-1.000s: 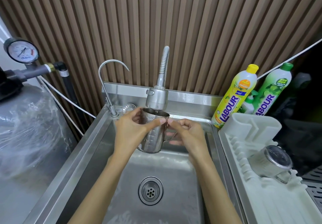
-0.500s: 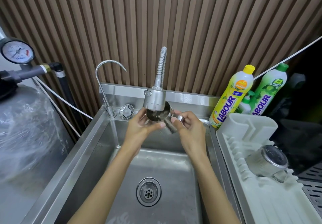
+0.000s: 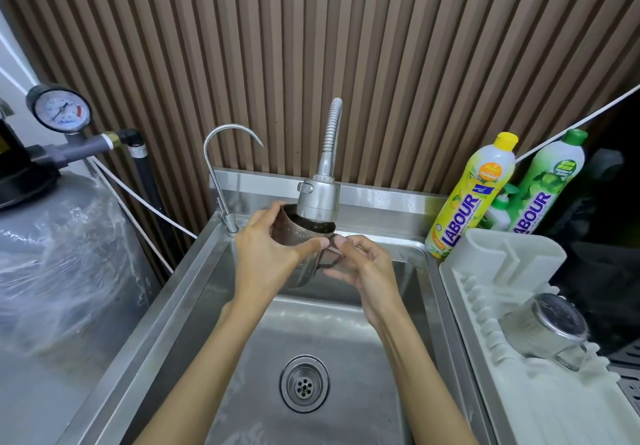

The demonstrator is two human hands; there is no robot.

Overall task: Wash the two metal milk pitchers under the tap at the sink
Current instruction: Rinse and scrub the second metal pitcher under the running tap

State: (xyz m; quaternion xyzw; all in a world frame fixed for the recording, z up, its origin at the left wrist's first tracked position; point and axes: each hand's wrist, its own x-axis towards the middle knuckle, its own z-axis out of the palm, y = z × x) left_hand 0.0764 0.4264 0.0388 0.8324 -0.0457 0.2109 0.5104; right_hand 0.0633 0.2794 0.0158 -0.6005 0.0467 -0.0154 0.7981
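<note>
A metal milk pitcher [image 3: 298,236] is held upright right under the spray head of the flexible tap [image 3: 318,200], its mouth close to the nozzle. My left hand [image 3: 268,254] wraps its body from the left, thumb across the front. My right hand [image 3: 363,266] pinches the handle on the pitcher's right side. A second metal pitcher [image 3: 550,330] lies upside down in the white drying rack [image 3: 512,271] at the right. The steel sink [image 3: 332,333] lies below both hands.
A thin gooseneck tap [image 3: 221,174] stands at the sink's back left corner. Yellow [image 3: 474,195] and green [image 3: 547,185] dish soap bottles stand behind the rack. A plastic-wrapped tank [image 3: 59,264] with a pressure gauge [image 3: 59,112] sits left. The drain [image 3: 304,383] is in the basin's middle.
The pitcher was tipped with its mouth toward me half a second ago; now it is upright again under the nozzle. Both hands stayed on it.
</note>
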